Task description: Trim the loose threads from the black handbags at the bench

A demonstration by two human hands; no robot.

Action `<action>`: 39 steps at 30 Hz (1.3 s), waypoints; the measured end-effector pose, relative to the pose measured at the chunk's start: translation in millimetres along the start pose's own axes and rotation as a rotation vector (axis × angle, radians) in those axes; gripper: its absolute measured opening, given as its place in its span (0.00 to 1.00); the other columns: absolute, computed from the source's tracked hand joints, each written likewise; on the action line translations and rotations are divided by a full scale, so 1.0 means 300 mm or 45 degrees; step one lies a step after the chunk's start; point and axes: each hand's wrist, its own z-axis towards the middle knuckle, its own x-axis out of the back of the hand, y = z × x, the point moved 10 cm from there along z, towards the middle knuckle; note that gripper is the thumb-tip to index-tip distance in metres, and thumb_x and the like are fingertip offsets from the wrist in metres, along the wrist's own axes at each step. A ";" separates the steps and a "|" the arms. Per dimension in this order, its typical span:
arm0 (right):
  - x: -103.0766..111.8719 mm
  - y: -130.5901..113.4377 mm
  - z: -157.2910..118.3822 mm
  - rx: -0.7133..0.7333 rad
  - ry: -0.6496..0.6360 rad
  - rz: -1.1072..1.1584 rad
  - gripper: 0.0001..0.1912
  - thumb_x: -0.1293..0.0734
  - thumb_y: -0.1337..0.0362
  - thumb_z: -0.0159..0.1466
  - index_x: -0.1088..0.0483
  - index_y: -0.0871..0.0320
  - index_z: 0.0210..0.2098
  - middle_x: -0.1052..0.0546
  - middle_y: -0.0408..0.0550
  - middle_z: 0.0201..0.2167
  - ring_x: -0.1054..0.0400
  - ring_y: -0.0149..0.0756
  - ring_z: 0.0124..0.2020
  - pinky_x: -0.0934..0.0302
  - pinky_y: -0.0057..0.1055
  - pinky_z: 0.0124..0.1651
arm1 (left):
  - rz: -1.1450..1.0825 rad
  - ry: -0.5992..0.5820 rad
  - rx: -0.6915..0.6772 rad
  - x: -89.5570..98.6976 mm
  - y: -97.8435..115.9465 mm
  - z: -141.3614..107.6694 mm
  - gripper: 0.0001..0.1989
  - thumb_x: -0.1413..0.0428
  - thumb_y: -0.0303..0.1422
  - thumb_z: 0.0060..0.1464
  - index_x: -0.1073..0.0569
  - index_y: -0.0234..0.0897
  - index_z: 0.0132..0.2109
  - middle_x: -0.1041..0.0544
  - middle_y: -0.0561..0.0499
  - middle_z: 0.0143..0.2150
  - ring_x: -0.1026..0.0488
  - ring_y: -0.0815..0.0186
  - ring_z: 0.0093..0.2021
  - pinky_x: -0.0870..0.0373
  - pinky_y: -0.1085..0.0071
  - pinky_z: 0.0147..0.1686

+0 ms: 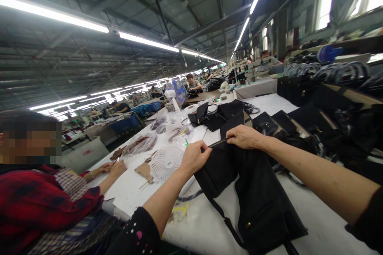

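A black bag [257,195] with a small gold-coloured fitting lies across the near part of the white table, its strap hanging toward me. My left hand [196,157] pinches the left end of its upper edge between thumb and fingers. At the right end of that same edge, my right hand [243,137] grips the black material, so the edge is stretched between both hands. Just left of my left hand stands a white fan [167,163], partly behind my forearm.
More black bags [221,113] lie farther back on the table [197,219], and several are stacked at right [323,123]. Plastic-wrapped brown pieces [139,143] lie at left. A co-worker in a red plaid sleeve [44,203] sits at the left edge. A blue fan [179,92] stands beyond.
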 end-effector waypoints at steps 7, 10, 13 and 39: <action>0.005 -0.001 -0.016 -0.007 -0.016 -0.028 0.11 0.40 0.57 0.60 0.28 0.53 0.32 0.24 0.45 0.30 0.31 0.36 0.33 0.48 0.27 0.32 | 0.084 0.059 -0.046 -0.003 0.021 -0.002 0.09 0.46 0.37 0.51 0.29 0.37 0.28 0.28 0.55 0.24 0.34 0.70 0.25 0.42 0.74 0.28; 0.004 0.001 -0.022 -0.022 -0.027 -0.024 0.12 0.40 0.57 0.60 0.28 0.54 0.32 0.24 0.45 0.30 0.31 0.36 0.33 0.48 0.27 0.31 | 0.085 0.042 -0.050 -0.005 0.021 -0.001 0.08 0.46 0.37 0.51 0.29 0.37 0.28 0.28 0.55 0.24 0.34 0.70 0.25 0.42 0.75 0.28; 0.010 -0.005 -0.022 -0.027 -0.007 -0.040 0.12 0.41 0.58 0.60 0.27 0.54 0.32 0.23 0.46 0.31 0.31 0.37 0.34 0.48 0.28 0.32 | 0.079 0.027 -0.046 -0.008 0.019 0.003 0.08 0.45 0.36 0.50 0.29 0.37 0.28 0.28 0.55 0.24 0.34 0.70 0.25 0.42 0.74 0.28; 0.008 -0.058 0.008 0.067 0.009 -0.040 0.10 0.37 0.56 0.59 0.26 0.49 0.36 0.22 0.44 0.33 0.30 0.38 0.36 0.44 0.28 0.35 | -0.614 -0.293 -0.011 -0.057 -0.025 0.006 0.19 0.45 0.23 0.45 0.36 0.38 0.46 0.25 0.55 0.31 0.29 0.71 0.30 0.34 0.73 0.35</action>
